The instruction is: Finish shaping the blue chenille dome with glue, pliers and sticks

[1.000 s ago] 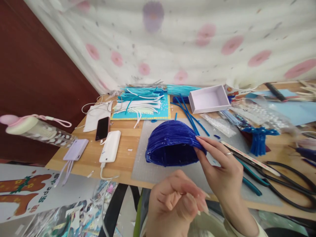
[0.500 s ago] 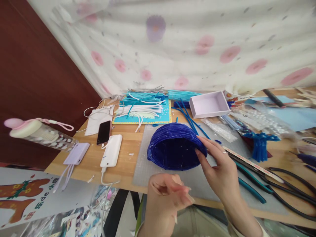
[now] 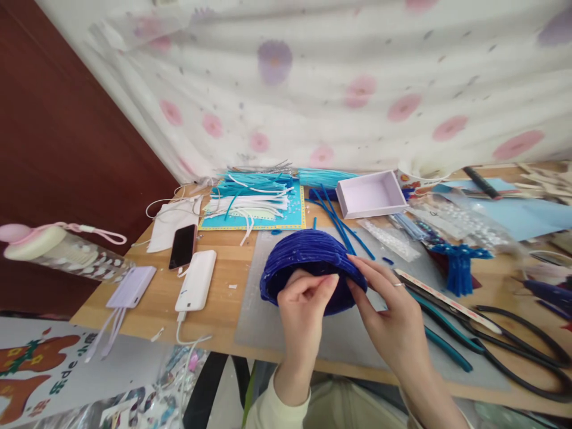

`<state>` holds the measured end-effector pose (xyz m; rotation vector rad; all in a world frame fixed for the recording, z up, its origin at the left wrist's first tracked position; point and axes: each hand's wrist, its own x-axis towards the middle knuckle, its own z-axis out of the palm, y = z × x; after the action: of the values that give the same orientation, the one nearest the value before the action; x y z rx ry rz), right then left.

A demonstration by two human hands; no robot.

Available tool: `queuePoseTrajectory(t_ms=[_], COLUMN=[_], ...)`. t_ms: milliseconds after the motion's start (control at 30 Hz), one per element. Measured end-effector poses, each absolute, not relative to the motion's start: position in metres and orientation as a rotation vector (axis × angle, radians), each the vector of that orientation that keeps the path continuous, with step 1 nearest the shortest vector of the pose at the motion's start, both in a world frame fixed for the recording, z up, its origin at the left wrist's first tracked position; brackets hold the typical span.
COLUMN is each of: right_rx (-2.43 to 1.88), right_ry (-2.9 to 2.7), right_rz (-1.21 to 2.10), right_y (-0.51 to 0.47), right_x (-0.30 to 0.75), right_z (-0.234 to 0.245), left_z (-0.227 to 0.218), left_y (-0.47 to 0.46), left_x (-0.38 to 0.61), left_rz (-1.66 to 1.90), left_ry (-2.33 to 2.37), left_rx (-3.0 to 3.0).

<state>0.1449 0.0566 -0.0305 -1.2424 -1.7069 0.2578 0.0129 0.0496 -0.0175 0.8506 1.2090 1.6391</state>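
A dark blue bowl-shaped basket (image 3: 308, 256) woven from fuzzy stems lies tipped on a grey cutting mat (image 3: 268, 310) at the table's front. My right hand (image 3: 393, 322) grips its right rim with thumb and fingers. My left hand (image 3: 304, 310) reaches into the basket's open front, fingers curled and pinched together at its lower rim; what they hold, if anything, I cannot make out.
Loose blue stems (image 3: 339, 223), a white box (image 3: 369, 193), teal and white strips (image 3: 254, 193), a phone (image 3: 183, 246), power banks (image 3: 195, 280), pliers (image 3: 442, 342), black cables (image 3: 522, 351) and a bundle of blue stems (image 3: 458, 265) crowd the wooden table. A bottle (image 3: 58, 250) lies left.
My left hand has risen from below the table edge up to the basket's opening. The right hand has kept its grip on the rim.
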Motion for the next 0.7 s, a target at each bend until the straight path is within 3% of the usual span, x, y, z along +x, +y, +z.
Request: queuePoseTrajectory(t_ms=[233, 433, 600, 700], right_rx=[-1.275, -1.421, -1.521, -1.508], right_ry=[-1.674, -1.662, -1.634, -1.585], right_rz=[0.289, 0.501, 0.527, 0.565], right_y=[0.057, 0.062, 0.071, 0.074], right_x=[0.145, 0.142, 0.144, 0.152], right_z=[-0.032, -0.042, -0.039, -0.025], left_z=[-0.002, 0.042, 0.019, -0.004], left_y=[0.016, 0.009, 0.0, -0.001], left_x=[-0.03, -0.124, -0.174, -0.165], left_rz=[1.965, 2.576, 2.614, 2.4], left_ry=[1.074, 0.711, 0.779, 0.916], left_rx=[0.92, 0.528, 0.246, 0.269])
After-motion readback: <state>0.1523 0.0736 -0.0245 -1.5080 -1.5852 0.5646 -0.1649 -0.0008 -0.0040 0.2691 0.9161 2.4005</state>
